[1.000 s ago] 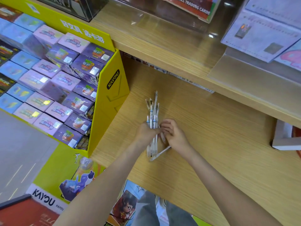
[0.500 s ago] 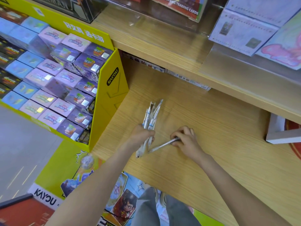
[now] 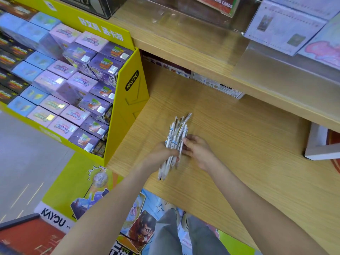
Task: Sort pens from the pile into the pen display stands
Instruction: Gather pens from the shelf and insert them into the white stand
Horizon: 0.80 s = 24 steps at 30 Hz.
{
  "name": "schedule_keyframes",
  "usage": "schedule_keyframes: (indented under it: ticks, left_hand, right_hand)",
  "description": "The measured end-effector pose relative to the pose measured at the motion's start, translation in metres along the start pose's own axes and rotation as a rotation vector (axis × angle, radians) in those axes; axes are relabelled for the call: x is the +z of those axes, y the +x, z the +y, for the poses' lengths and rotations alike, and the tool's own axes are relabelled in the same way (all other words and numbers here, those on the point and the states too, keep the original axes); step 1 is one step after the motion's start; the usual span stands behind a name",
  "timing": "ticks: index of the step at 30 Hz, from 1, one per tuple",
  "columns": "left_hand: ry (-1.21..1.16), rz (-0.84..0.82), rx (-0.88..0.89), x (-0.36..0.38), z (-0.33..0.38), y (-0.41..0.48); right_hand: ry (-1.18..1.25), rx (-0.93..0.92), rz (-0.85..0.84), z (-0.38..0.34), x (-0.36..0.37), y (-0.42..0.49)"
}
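Left hand (image 3: 161,153): fingers wrapped round a bundle of pens (image 3: 175,137), gripping it below mid-length.

Right hand (image 3: 199,151): just beside the left, fingers curled against the bundle's right side. Cannot tell whether a single pen is pinched.

Bundle of pens: white barrels with pale blue printed bands, packed parallel. Long axis running from near-left to far-right, tilted a little off straight ahead. Dark tips at the near end, pointing toward the person; the other ends fanned slightly at the far end.

Wooden shelf (image 3: 248,153): light grain, under both hands. Cannot tell if the bundle touches it.

Yellow display box (image 3: 128,107): to the left, filled with purple, pink and blue card boxes (image 3: 79,83).

Upper shelf (image 3: 184,46): beyond.
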State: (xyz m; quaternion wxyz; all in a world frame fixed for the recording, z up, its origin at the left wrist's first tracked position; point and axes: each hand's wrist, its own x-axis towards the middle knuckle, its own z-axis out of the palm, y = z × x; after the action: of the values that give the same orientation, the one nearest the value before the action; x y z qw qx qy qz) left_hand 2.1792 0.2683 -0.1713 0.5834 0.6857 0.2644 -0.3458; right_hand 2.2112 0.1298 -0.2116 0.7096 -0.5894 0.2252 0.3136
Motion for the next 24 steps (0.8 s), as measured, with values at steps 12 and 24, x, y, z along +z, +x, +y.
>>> schedule_keyframes:
  ticks: [12, 24]
  left_hand:
    - [0.072, 0.009, 0.144, 0.002, 0.008, 0.006]
    - [0.410, -0.097, 0.021, -0.009, -0.010, 0.015]
  right_hand:
    - [-0.041, -0.117, -0.036, -0.002, -0.003, -0.017]
    - [0.265, 0.103, 0.052, -0.019, -0.027, 0.006]
